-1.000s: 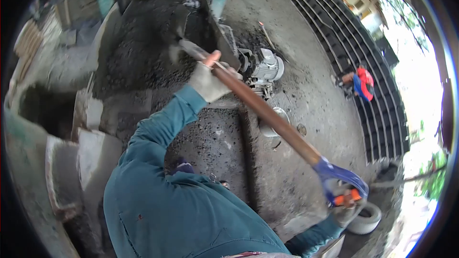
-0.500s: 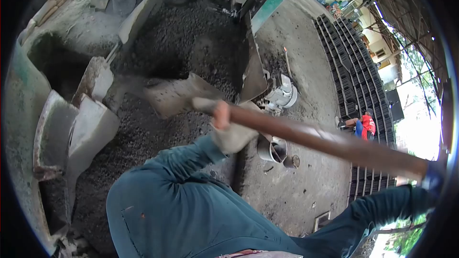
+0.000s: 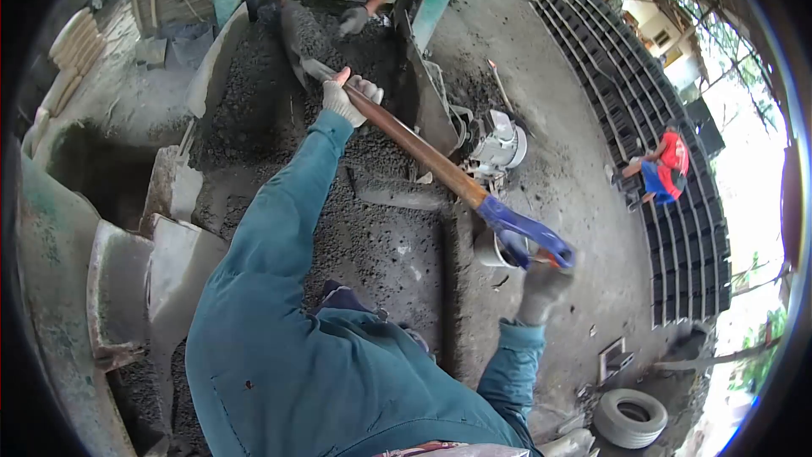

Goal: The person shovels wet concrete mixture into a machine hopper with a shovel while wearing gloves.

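A long shovel reaches away from me, its wooden shaft ending in a blue grip. My left hand, in a pale glove with bare fingertips, is wrapped round the shaft close to the blade. Around the blue grip at the near end, my gloved right hand is closed. Dark grainy mix lies on the blade, which is at the far end of the trough beside a co-worker's gloved hand.
More dark mix covers the trough floor between metal side walls. On the right stand a motor and a bucket. A person in a red shirt is by black stacked racks. A tyre lies lower right.
The shovel has swung forward to the far end, its blade now carrying dark mix. My left hand moved away from me; my right hand came in from the far right. The co-worker's hands show more.
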